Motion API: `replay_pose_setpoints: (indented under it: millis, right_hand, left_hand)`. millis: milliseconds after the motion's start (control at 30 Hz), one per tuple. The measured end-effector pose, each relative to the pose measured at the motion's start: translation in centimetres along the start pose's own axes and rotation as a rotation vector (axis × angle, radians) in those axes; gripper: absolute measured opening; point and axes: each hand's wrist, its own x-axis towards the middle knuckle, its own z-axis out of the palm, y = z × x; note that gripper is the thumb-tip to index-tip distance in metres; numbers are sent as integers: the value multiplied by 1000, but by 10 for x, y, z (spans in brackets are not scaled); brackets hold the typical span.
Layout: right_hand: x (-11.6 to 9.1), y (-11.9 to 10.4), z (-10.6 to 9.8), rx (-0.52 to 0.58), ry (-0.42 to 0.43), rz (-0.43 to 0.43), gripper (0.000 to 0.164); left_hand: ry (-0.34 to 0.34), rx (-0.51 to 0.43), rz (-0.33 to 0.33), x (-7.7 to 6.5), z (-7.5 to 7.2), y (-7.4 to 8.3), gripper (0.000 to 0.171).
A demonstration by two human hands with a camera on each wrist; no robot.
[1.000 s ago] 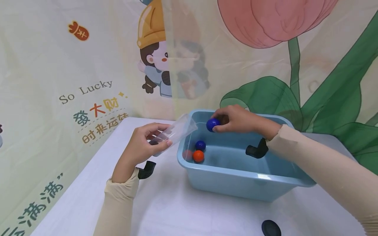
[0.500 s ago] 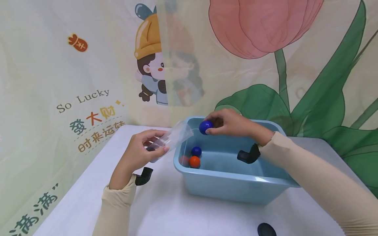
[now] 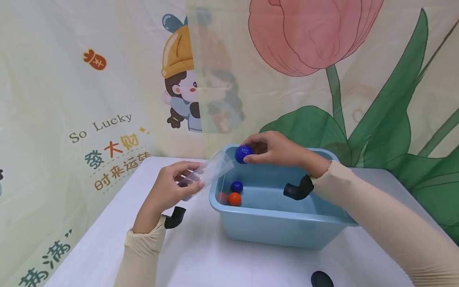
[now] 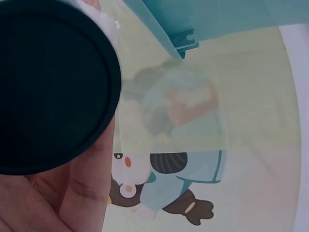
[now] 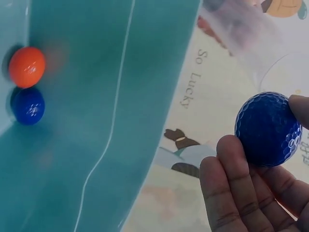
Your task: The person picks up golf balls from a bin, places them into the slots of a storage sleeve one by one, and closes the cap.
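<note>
My left hand [image 3: 170,185] grips a clear plastic tube [image 3: 216,167], tilted with its mouth toward the basin's left rim. A dark round base [image 4: 55,87] closes the tube's near end in the left wrist view. Between thumb and fingers, my right hand [image 3: 276,149] pinches a blue golf ball [image 3: 244,154]. That ball [image 5: 268,129] is right by the tube's mouth, above the light blue basin [image 3: 265,225]. Inside the basin, an orange ball [image 3: 234,199] lies against a second blue ball [image 3: 236,186] at the left end.
A black disc [image 3: 322,279] lies on the white table [image 3: 201,259] in front of the basin. Behind the table hangs a printed cloth [image 3: 136,52]. Black curved pieces stick out at both wrists, the right one [image 3: 299,189] over the basin.
My right hand has carried the blue golf ball leftward, up to the tube's mouth. The left hand keeps its grip on the tube. The head view has shifted slightly.
</note>
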Motion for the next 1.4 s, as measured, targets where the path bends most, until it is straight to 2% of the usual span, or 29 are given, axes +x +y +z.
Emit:
replay_pose_setpoints:
  millis: [467, 833, 1167, 1400]
  right_hand:
    - [6, -15, 8, 75, -35, -63, 39]
    - [10, -21, 11, 81, -86, -111, 42]
    - [11, -17, 9, 95, -125, -77, 48]
    - [10, 11, 12, 68, -239, 3, 47]
  left_hand:
    - [-11, 12, -23, 1, 4, 2, 39]
    - [-12, 35, 15, 1, 6, 4, 36]
    - [25, 52, 55, 0, 6, -1, 34]
    - [47, 50, 64, 1, 5, 0, 37]
